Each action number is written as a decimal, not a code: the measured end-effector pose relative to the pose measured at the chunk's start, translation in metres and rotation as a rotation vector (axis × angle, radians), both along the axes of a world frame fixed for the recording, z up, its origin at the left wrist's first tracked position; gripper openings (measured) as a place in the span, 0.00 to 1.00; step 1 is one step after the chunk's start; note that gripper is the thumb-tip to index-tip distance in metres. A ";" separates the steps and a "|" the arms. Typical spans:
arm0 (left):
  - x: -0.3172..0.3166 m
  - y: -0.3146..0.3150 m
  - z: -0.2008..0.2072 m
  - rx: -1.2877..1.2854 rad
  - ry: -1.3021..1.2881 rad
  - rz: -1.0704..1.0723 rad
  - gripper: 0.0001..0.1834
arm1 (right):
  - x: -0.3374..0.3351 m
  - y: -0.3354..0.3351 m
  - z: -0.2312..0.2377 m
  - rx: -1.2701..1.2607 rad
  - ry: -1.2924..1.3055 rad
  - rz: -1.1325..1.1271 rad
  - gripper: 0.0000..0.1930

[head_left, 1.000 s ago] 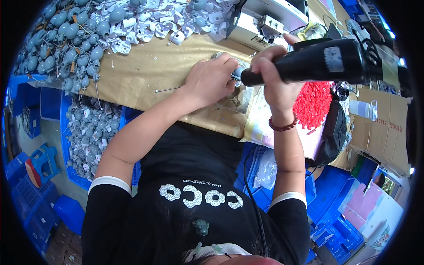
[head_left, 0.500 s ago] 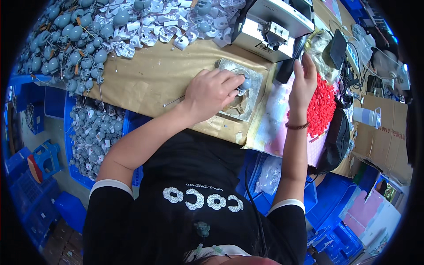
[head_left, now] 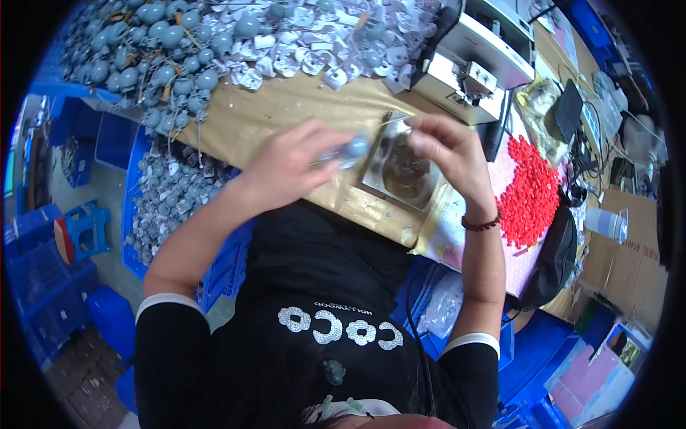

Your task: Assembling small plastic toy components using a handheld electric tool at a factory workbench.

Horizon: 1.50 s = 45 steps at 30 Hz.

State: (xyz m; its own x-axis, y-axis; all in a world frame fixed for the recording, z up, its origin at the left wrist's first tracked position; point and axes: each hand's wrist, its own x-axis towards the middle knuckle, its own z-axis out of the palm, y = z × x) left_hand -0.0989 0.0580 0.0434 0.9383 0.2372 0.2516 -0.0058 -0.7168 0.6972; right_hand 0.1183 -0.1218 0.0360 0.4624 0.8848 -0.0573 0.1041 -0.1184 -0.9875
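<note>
My left hand [head_left: 293, 161] is raised over the near table edge, its fingers closed on a grey ball-shaped part [head_left: 355, 146] with a paler piece beside it; motion blurs both. To the right lies a square metal plate [head_left: 375, 175] with a round, brownish worn middle. Above its far right corner is my right hand [head_left: 450, 146], thumb and fingers drawn together. A thin pale line runs left from its fingertips, perhaps a wire; what they pinch is too small to make out.
Grey ball parts with wires [head_left: 168, 36] and white plastic pieces [head_left: 314, 53] are heaped at the back. A white machine [head_left: 457, 82] stands behind the plate. Small red parts [head_left: 529, 189] cover the right side. A blue crate [head_left: 132, 207] of grey parts sits low left.
My left hand has lifted the grey ball part off the metal plate and moved left with it. My right hand has come from beside the machine to the plate. The view has shifted slightly.
</note>
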 end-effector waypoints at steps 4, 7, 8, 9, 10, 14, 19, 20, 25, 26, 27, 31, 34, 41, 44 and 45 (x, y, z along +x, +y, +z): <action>-0.124 0.052 0.008 0.124 0.478 0.194 0.19 | 0.017 -0.033 -0.012 -0.099 -0.112 -0.033 0.16; -0.240 0.086 -0.004 0.241 1.064 0.202 0.17 | 0.041 -0.070 -0.020 -0.144 -0.096 -0.186 0.13; -0.277 0.098 -0.008 0.273 1.270 0.171 0.16 | 0.050 -0.085 -0.026 -0.169 -0.120 -0.206 0.13; -0.282 0.100 -0.008 0.263 1.304 0.160 0.15 | 0.057 -0.096 -0.033 -0.191 -0.148 -0.222 0.13; -0.286 0.102 -0.007 0.255 1.339 0.147 0.14 | 0.062 -0.105 -0.037 -0.197 -0.189 -0.237 0.12; -0.202 0.105 -0.009 0.314 0.898 0.156 0.10 | 0.073 -0.131 -0.042 -0.259 -0.353 -0.308 0.12; -0.057 0.095 0.001 0.631 0.292 0.227 0.10 | 0.072 -0.157 -0.039 -0.298 -0.459 -0.389 0.11; -0.036 0.098 -0.004 0.684 0.261 0.229 0.10 | 0.072 -0.167 -0.036 -0.317 -0.467 -0.408 0.12; -0.010 0.131 -0.038 0.875 0.330 0.221 0.13 | 0.080 -0.187 -0.020 -0.348 -0.560 -0.445 0.10; -0.014 0.136 -0.041 0.879 0.307 0.212 0.15 | 0.078 -0.186 -0.018 -0.360 -0.600 -0.425 0.10; -0.012 0.133 -0.036 0.888 0.288 0.208 0.17 | 0.077 -0.183 -0.014 -0.379 -0.651 -0.382 0.08; 0.001 0.086 -0.010 0.551 0.225 0.103 0.15 | 0.066 -0.171 -0.003 -0.490 -0.873 -0.213 0.06; 0.014 0.033 0.003 0.110 0.179 0.005 0.14 | 0.065 -0.157 -0.005 -0.542 -0.961 -0.028 0.05; 0.079 -0.037 -0.023 0.140 -0.040 -0.324 0.13 | 0.070 -0.161 -0.026 -0.596 -1.058 0.028 0.07; 0.094 -0.044 -0.036 0.236 -0.001 -0.217 0.16 | 0.070 -0.155 -0.027 -0.512 -1.030 -0.039 0.08; 0.096 -0.045 -0.036 0.203 -0.003 -0.191 0.17 | 0.069 -0.153 -0.025 -0.482 -1.019 -0.071 0.08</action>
State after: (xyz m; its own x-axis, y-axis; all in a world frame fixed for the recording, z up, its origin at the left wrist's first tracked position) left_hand -0.0032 0.0132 0.0070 0.9602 0.0002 0.2792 -0.1566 -0.8275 0.5391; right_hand 0.1877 -0.2745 0.0106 0.5374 0.8420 0.0467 0.8126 -0.5022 -0.2956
